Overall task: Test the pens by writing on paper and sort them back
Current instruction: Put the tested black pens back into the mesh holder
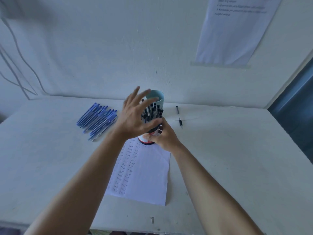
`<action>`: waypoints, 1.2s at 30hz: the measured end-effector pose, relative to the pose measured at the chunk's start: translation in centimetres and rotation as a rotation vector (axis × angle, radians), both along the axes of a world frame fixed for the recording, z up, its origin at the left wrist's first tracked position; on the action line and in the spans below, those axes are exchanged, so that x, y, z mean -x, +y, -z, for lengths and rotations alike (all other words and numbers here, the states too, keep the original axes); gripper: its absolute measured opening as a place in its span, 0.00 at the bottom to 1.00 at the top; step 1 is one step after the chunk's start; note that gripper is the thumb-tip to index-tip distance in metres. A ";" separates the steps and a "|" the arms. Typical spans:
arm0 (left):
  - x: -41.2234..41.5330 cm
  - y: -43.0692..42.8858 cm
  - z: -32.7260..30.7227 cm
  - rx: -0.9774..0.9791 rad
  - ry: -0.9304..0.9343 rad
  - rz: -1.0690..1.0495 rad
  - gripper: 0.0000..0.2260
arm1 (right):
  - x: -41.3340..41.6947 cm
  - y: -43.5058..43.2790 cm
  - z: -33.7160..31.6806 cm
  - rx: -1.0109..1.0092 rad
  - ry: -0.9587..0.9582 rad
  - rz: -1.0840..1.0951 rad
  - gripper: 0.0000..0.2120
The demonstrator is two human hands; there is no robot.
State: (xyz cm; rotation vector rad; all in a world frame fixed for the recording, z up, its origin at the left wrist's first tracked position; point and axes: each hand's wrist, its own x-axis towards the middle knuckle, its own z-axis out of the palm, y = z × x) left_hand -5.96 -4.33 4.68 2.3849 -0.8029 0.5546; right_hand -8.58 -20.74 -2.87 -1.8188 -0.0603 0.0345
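Since the blue pens lie in a fanned heap toward the far left of the tabletop, the step in hand looks like settling the black pens into their holder.

Your left hand is over the pen tops with its fingers straight and spread wide, the thumb reaching under toward the holder's mouth. Use that flat palm as a lid. Press down lightly and evenly so the caps level out rather than splay.

The holder stands on the far end of the paper, which lies at the middle of the tabletop and carries columns of written test words. A pale cup shows just behind the pens, near the far edge.

Your right hand grips the holder low on its right side, fingers curled round it. Hold it firm and upright there, because a packed holder tips easily under a sideways push.

To the right, near the far edge, two loose black pen pieces lie apart from the holder. Judge whether they belong in this batch before you finish.
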 end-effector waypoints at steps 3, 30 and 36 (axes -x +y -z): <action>-0.1 -0.8 1.2 -0.127 0.002 -0.055 0.32 | 0.1 -0.2 0.4 -0.001 -0.007 -0.015 0.30; 1.9 -0.1 -0.6 0.575 0.478 0.089 0.21 | 0.3 -0.5 0.0 0.052 -0.001 -0.070 0.31; 2.6 2.0 4.4 0.626 0.390 -0.520 0.15 | 0.5 -2.2 -0.2 0.108 -0.015 0.168 0.23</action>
